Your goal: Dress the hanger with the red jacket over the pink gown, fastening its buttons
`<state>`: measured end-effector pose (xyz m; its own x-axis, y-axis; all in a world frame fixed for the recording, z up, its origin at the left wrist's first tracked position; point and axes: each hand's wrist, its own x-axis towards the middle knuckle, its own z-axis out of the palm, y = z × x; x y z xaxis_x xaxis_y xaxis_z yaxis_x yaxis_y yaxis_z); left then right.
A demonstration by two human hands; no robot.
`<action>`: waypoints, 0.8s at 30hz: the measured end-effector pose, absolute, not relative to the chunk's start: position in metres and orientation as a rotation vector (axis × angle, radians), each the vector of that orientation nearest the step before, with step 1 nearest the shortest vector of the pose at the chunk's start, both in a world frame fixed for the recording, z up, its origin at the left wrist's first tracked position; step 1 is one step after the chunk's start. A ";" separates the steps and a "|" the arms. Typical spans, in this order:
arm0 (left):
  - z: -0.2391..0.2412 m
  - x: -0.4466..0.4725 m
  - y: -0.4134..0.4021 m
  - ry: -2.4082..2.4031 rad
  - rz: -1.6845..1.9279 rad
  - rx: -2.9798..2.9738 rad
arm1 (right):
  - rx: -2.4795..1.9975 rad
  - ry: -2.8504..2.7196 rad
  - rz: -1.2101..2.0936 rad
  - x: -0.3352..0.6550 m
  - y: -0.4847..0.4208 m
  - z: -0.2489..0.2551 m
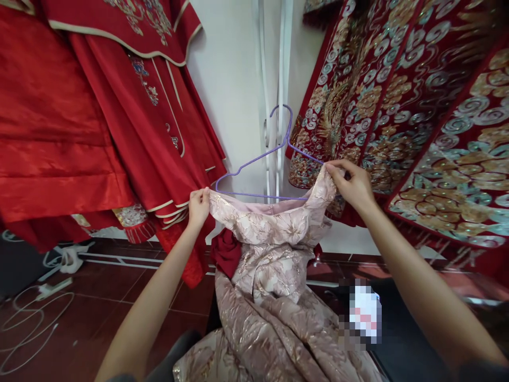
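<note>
A pale pink brocade dress with a gold floral pattern hangs between my hands, its skirt spreading down toward me. My left hand pinches the left end of its neckline. At the right end of the neckline, my right hand grips the fabric between thumb and fingers. A purple hanger stands behind the neckline, its hook upward; its right arm runs to the fabric by my right hand, while its left end shows just inside my left hand. Dark red fabric bunches at the dress's left side.
Red garments hang on the left, and heavily embroidered red ones on the right. White vertical poles rise behind the hanger. A power strip and white cables lie on the tiled floor. A pixelated patch covers something at lower right.
</note>
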<state>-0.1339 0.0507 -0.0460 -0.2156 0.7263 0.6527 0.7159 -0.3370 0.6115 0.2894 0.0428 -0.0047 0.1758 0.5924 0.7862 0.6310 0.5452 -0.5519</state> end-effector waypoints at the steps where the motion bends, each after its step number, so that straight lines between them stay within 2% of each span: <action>1: -0.045 -0.131 0.051 1.788 1.750 1.932 | -1.104 -1.492 -0.049 0.290 0.042 -0.004; 3: -0.043 -0.127 0.050 1.764 1.881 1.928 | -1.102 -1.501 -0.076 0.290 0.041 -0.003; 8: -0.025 -0.121 0.048 1.795 1.864 2.069 | -1.116 -1.500 -0.078 0.288 0.040 -0.004; 17: 0.043 -0.045 0.065 1.463 1.546 2.581 | -1.086 -1.535 -0.008 0.292 0.038 0.000; 21: 0.030 -0.055 0.079 1.498 1.339 2.544 | -1.046 -1.491 0.029 0.305 0.039 -0.009; 24: 0.002 -0.080 0.085 1.485 1.435 2.238 | -1.021 -1.274 0.219 0.321 0.044 -0.040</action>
<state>-0.0804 0.0854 0.0023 0.0823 0.7603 0.6443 0.6700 -0.5209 0.5290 0.3207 0.0442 -0.0401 0.3372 0.6487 0.6822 0.3830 0.5675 -0.7289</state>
